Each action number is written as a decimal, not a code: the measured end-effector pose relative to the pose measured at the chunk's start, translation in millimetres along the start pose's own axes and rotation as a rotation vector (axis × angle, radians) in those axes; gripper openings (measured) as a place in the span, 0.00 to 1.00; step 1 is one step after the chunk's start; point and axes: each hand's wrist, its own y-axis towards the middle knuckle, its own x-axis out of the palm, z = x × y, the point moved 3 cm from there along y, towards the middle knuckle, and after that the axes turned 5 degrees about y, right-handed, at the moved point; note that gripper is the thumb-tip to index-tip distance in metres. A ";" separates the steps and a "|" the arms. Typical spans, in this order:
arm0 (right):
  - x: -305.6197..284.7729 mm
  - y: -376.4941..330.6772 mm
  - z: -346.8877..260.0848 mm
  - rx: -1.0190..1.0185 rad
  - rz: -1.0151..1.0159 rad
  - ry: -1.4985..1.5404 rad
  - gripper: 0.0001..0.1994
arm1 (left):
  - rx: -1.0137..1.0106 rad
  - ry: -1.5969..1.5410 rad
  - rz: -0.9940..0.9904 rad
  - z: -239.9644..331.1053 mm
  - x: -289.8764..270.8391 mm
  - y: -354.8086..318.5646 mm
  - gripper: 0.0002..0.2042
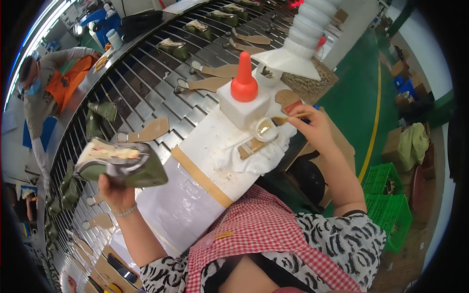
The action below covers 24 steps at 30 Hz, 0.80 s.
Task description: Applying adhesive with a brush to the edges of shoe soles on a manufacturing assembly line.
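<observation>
We look down from our head, close over the white-wrapped work stand (pixel 195 180), facing across it toward the slatted conveyor (pixel 146 83) beyond. The fisheye bends edges near the rim; our forearms enter below the stand.

Packaging-wise there's a white squarish glue bottle (pixel 243 105) with an orange cone cap on the white-wrapped counter (pixel 195 185), and brown cardboard boxes (pixel 401 68) stacked off right on the green floor.

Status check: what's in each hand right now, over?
Left hand grips olive shoe upper, raised. Right hand holds small brush at glue cup. White bottle stands just behind cup.
</observation>
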 end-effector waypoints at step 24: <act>44.8 5.8 10.9 -0.088 -0.261 -0.652 0.07 | 0.143 1.314 0.213 -119.0 32.0 -128.6 0.31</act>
